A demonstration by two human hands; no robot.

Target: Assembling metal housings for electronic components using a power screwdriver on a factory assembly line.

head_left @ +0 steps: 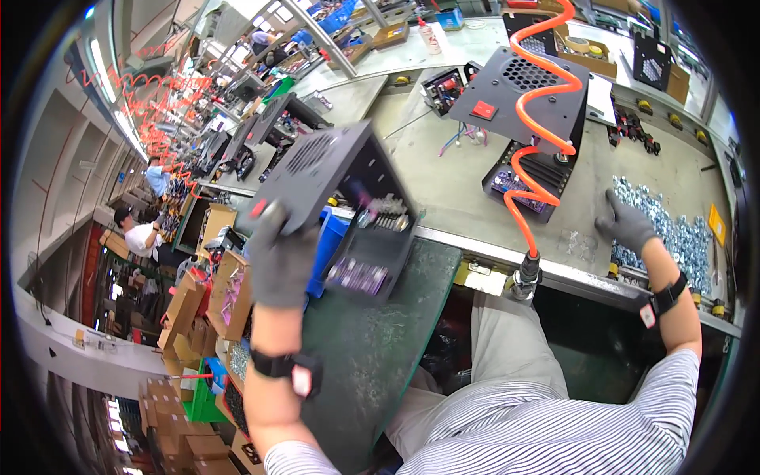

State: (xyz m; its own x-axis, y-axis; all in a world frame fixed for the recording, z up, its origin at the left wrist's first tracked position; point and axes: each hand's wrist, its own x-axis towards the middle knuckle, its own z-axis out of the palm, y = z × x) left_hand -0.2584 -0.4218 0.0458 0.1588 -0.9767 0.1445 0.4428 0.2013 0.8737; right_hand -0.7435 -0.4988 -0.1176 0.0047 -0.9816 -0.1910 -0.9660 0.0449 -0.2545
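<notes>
1. Two hands in gray gloves are ours: the left hand [281, 261] bends its fingers around the near edge of the black case [317, 170], pinching it, though blur hides the fingertips.
2. Our right hand [631, 226] has its thumb and pointing finger spread, beside the pile of small metal parts [685, 245]. We see nothing held there.
3. The black case is on our left, leaning, over the green board [372, 340]. We can't tell if it rests or hangs. A purple circuit board [360, 275] shows inside.
4. If our left hand slips, the case could tip, because just one hand holds it. It could also bump the blue bin [331, 245] beside it.
5. The orange coiled hose [546, 103] hangs in front of the second case [518, 87]. It could snag us if we reach across.
6. A quick sweep by our right hand could knock small parts over the near metal edge [582, 283] of the tabletop [431, 186].
7. Between the two cases, we have bare tabletop for sliding. By our legs [511, 340], beyond the green board's edge, a dropped part could fall.
</notes>
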